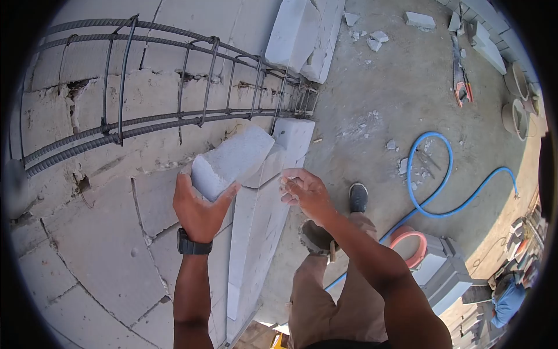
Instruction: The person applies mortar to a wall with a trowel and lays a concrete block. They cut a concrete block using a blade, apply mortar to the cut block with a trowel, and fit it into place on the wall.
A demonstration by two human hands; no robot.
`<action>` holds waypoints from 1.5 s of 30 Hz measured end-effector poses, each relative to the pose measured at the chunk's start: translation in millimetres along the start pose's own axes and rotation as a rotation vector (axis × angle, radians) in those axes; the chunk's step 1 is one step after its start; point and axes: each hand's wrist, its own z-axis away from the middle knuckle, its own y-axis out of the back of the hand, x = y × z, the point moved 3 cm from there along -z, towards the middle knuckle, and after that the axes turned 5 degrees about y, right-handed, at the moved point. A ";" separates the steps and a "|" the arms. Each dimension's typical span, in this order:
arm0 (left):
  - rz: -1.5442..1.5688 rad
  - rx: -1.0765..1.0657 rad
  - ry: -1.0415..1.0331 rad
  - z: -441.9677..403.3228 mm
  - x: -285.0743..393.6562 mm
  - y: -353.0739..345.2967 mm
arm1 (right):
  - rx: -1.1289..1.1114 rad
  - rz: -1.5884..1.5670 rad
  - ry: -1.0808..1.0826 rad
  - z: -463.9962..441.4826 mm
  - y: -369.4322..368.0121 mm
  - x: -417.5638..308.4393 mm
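Note:
My left hand (200,212), with a dark watch on the wrist, grips a broken piece of white aerated concrete block (232,160). Its thumb and fingers are around the near end of the piece, which is over the wall beside the rebar cage (157,122). To the right, my right hand (303,195) is closed with its fingertips pinched together near the wall's edge. Whatever sits between those fingers is too small to make out. A thin string runs past the white blocks (294,136) along the wall edge, close to this hand.
On the concrete floor lie a blue hose (450,166), a handsaw (457,64) and block fragments (378,39). A pink bucket (410,244) stands by stacked blocks (444,276). More buckets (514,119) stand at the far right. A dark round container (315,235) is near my legs.

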 end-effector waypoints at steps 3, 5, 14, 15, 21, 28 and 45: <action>-0.062 -0.034 0.133 -8.1 0.1 -8.4 | 0.134 0.229 -0.024 4.5 46.2 18.7; -0.067 0.015 0.103 -12.8 1.6 -16.1 | 0.216 0.324 0.019 2.5 74.7 29.3; -0.055 0.054 0.175 -21.0 -1.6 -31.4 | 0.131 0.213 0.311 -123.0 50.6 -28.3; -0.061 0.055 0.172 -22.2 -2.1 -33.4 | 0.123 0.188 0.423 -148.1 33.8 -48.7; -0.006 0.092 0.216 -28.5 -7.9 -46.8 | 0.155 0.098 0.328 -190.8 11.8 -73.5; 0.003 0.031 0.249 -33.8 -13.1 -60.9 | 0.131 -0.043 0.205 -150.3 35.2 -68.9; -0.017 -0.005 0.210 -37.9 -18.7 -93.9 | 0.085 0.003 0.337 -124.2 69.5 -33.6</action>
